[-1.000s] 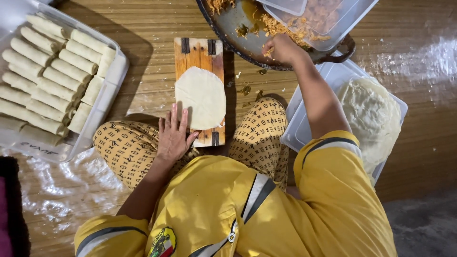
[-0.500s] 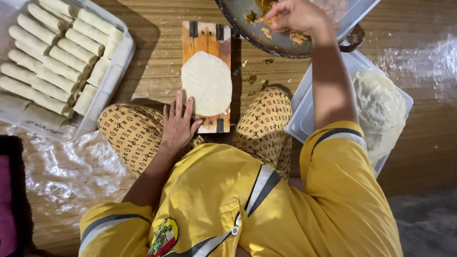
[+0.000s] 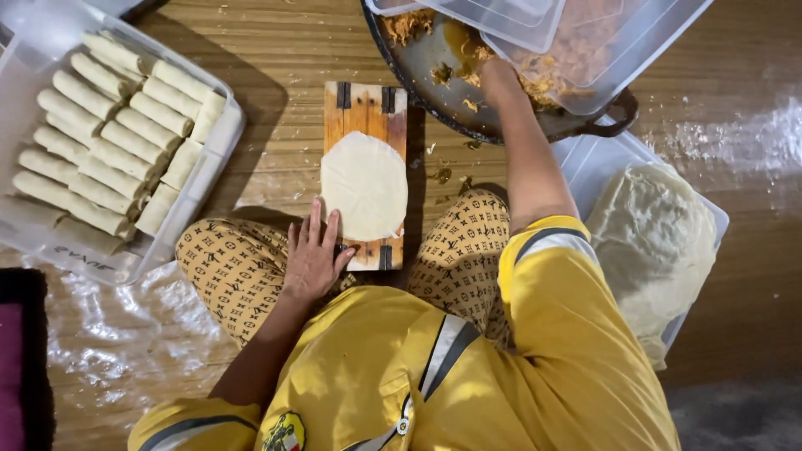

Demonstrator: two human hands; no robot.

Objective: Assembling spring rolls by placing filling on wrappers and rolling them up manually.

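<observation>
Step in hand: filling was being fetched, by the look of it; the wrapper lay bare.
Right hand point(image 3: 499, 77): reached into the dark pan point(image 3: 434, 100) among the shredded filling point(image 3: 543, 83); whether its fingers were closed could not be told.
Left hand point(image 3: 313, 255): flat, fingers spread, at the near edge of the wooden board point(image 3: 363, 104), fingertips touching the round wrapper point(image 3: 365, 185).
Wrapper: centred on the board, unfilled.
Finished rolls point(image 3: 117, 142): in the clear tray point(image 3: 221, 159), left of the board.
Next move: probably calls for carrying a pinch of filling onto the wrapper.
</observation>
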